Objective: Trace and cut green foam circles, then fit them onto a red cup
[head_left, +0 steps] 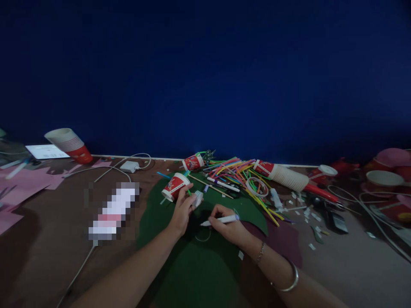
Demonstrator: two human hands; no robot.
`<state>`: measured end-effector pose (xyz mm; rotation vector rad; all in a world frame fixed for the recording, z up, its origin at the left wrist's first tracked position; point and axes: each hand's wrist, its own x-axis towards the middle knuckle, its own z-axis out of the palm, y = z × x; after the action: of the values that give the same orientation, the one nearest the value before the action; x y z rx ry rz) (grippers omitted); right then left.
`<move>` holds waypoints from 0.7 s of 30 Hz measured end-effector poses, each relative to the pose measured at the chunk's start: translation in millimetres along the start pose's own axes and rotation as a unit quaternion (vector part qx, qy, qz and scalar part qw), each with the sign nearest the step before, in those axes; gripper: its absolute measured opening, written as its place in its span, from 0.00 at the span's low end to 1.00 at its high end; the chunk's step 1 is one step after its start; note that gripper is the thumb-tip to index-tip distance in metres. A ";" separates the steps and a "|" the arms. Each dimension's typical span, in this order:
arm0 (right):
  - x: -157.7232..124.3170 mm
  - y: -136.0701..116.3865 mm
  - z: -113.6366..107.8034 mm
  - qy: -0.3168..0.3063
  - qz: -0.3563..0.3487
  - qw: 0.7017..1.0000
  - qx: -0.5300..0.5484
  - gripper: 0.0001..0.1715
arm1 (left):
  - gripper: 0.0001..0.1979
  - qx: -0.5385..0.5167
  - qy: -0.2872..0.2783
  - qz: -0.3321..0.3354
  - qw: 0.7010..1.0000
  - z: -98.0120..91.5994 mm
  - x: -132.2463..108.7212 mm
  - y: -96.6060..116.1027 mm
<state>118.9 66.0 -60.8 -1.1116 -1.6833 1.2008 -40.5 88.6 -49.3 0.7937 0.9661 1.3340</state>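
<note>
My left hand point(183, 210) is closed round the base of a red and white paper cup point(174, 186) that lies tilted on the green sheet point(192, 273), with a small white object point(198, 198) beside its fingers. My right hand point(228, 226) pinches a white marker point(221, 220) with its tip pointing left at the green sheet. A faint drawn circle point(203, 236) shows on the sheet just below the marker tip.
A pile of coloured straws point(239, 173), a tape ring point(257, 187), another cup point(193, 162) and a stack of cups point(281, 174) lie behind. Cup stack point(69, 144), pink paper point(22, 184), charger and cables point(129, 166) at left. Paper scraps and dark tools at right.
</note>
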 end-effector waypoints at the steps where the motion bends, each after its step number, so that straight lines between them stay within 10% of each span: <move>1: 0.4 0.8 -0.1 -0.001 0.001 1.000 -0.003 0.06 | 0.26 -0.006 -0.001 0.004 1.000 -0.1 0.3 -0.5; 21: -0.7 -4.3 7.6 -0.001 -0.040 0.991 -0.128 0.05 | 0.25 0.016 0.013 0.005 1.000 -0.4 1.3 -2.5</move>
<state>111.2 62.4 -58.7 -1.1819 -1.9050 0.9547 -39.8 89.7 -51.9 0.8074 1.0069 1.3441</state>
